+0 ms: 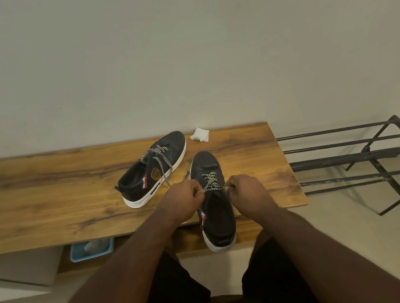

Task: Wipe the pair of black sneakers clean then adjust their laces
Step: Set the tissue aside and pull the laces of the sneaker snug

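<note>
2 hands work at the near sneaker [215, 201], which serves as the landmark. The left hand [184, 201] sits just left of its lace rows, fingers curled, pinching 1 end of the checkered lace [210, 181]; that is its grip. The right hand [246, 191] sits just right of the same rows with fingers curled, pinching the other end, so the lace runs taut between the 2 grips across the tongue.

The near sneaker points its toe away toward the wall, and its white-soled heel overhangs the near edge of the wooden bench [43, 204]. Up and to the left of it, apart from it, the second sneaker [154, 169] lies at an angle on the bench, toe toward the wall, its own checkered lace [160, 160] hanging loose over its side down to the bench top. Beyond the near sneaker's toe, near the wall, lies a crumpled white wipe [200, 134].

To the right of the near sneaker, past the bench's end, stands a black metal rack [369, 154] on the floor. Below and left of it, under the bench, a blue basket [91, 251] shows partly, with something grey inside that cannot be made out.
</note>
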